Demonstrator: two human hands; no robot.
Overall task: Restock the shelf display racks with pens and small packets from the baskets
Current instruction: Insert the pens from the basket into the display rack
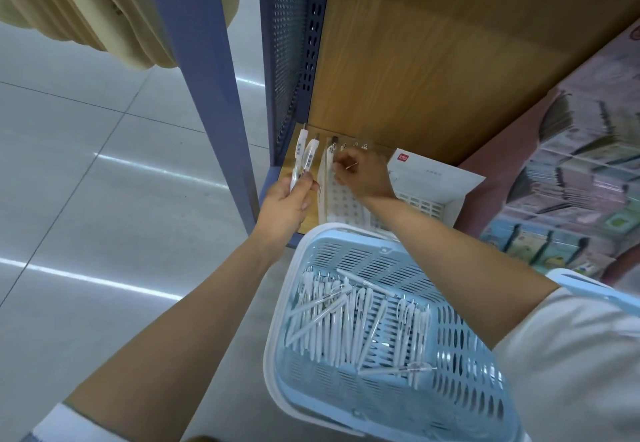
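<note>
Light-blue plastic basket [381, 254] w/ glossy white plastic pens [332, 324] — wood-grain shelf [450, 61], perforated metal panel [287, 43].

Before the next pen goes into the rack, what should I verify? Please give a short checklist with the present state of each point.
1. Spare pens in hand: ok. The left hand grips two spare pens.
2. Current pen under control: ok. The right hand pinches the pen at the rack.
3. That pen fully seated: cannot tell; the fingers hide its lower end.
4. Free holes in the white rack: ok, many show in front of the hand.
5. Stock left: ok. Many basket pens lie in the blue basket.
6. Basket steady: cannot tell; its support is not visible.
</note>
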